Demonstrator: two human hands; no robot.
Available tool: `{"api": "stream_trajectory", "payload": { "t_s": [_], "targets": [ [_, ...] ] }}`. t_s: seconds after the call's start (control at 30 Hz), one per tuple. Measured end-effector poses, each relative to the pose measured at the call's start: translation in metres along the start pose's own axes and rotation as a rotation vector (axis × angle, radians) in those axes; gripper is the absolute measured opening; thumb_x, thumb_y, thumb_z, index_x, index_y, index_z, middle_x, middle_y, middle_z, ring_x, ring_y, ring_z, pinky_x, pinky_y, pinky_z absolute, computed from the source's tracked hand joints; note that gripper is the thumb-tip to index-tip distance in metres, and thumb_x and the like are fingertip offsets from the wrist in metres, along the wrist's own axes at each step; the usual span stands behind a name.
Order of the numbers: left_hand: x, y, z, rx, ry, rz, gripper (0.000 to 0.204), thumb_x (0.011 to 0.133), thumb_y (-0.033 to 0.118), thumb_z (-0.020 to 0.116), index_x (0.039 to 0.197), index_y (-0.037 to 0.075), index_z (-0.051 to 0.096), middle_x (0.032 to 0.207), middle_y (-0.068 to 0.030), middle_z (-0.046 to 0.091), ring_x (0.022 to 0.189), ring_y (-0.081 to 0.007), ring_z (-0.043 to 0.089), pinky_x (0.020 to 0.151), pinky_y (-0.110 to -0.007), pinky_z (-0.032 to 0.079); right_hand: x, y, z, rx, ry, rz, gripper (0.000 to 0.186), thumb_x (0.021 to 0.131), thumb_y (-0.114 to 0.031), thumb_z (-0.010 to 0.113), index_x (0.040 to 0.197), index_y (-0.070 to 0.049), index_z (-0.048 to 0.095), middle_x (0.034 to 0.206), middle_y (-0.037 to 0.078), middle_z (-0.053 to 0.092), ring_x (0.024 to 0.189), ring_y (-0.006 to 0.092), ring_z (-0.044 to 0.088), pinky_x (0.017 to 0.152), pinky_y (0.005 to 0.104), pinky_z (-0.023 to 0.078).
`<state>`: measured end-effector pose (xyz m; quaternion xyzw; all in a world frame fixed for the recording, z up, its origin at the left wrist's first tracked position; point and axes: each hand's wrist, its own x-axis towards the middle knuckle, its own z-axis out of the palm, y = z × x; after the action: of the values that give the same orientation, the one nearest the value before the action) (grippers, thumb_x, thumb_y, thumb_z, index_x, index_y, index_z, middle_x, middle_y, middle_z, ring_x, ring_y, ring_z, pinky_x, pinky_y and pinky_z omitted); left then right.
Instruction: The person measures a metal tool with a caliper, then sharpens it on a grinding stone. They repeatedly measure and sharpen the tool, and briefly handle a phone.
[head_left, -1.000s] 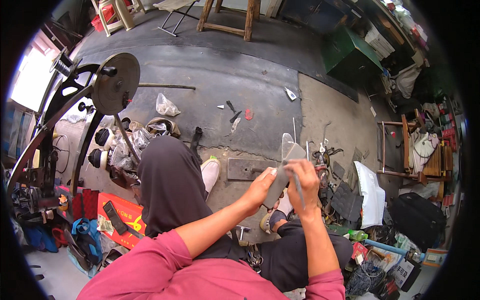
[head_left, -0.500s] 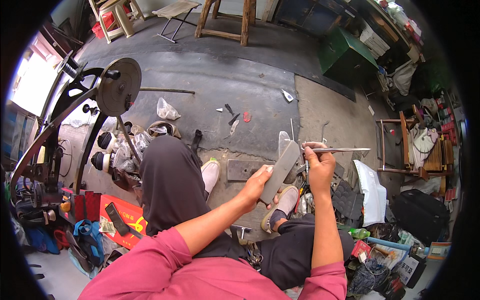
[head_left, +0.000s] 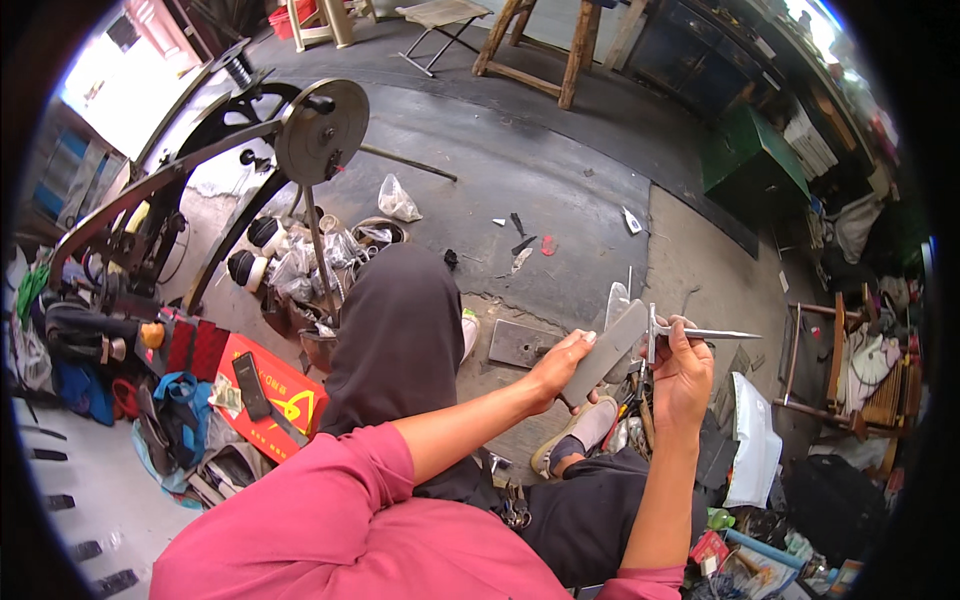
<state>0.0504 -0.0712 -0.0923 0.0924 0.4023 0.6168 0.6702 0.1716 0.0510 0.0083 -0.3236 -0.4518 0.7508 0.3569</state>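
My left hand [head_left: 562,368] is closed round the lower part of a flat, grey, round-ended bar [head_left: 612,352], which looks like a sharpening stone and slants up to the right. In my right hand [head_left: 684,385], the fingers pinch a T-shaped metal tool [head_left: 728,334]. Its long tapering spike points right, and its short crosspiece stands upright close to the bar's upper end. Whether the two touch, I cannot tell. Below them on the floor lies a metal plate [head_left: 520,343] with a hole.
At the left stands a black hand-cranked machine with a round wheel [head_left: 322,132]. A phone [head_left: 250,386] lies on a red box [head_left: 283,402]. To the right are a white packet [head_left: 752,440], loose tools and a wooden folding chair [head_left: 850,365]. A green cabinet [head_left: 755,165] stands further back.
The whole view has swung, so the surroundings sit further right. In my right hand, the tool's crosspiece now shows upright beside the bar. Both hands keep their hold.
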Motion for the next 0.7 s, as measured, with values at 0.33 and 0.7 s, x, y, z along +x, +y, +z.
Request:
{"api": "stream_trajectory", "payload": {
  "t_s": [0.33,0.7],
  "targets": [
    [0.022,-0.025,0.001,0.245,0.167,0.238,0.052,0.109,0.058,0.044,0.120,0.009,0.058,0.109,-0.0027,0.059,0.108,-0.0120,0.054,0.097,-0.032,0.044,0.007,-0.011,-0.017,-0.071,0.022,-0.094,0.016,0.103,-0.013,0.066,0.115,-0.003,0.070,0.109,0.008,0.075,0.090,0.0152,0.071,0.076,0.0298,0.057],
    [-0.037,0.040,-0.013,0.243,0.407,0.793,0.029,0.106,0.028,0.053,0.097,0.001,0.060,0.077,-0.0057,0.056,0.074,-0.0155,0.053,0.072,-0.034,0.045,0.034,-0.014,-0.043,-0.193,-0.043,-0.115,0.029,0.108,-0.025,0.062,0.119,0.001,0.066,0.111,0.006,0.070,0.098,0.0130,0.065,0.089,0.0284,0.051]
  ]
}}
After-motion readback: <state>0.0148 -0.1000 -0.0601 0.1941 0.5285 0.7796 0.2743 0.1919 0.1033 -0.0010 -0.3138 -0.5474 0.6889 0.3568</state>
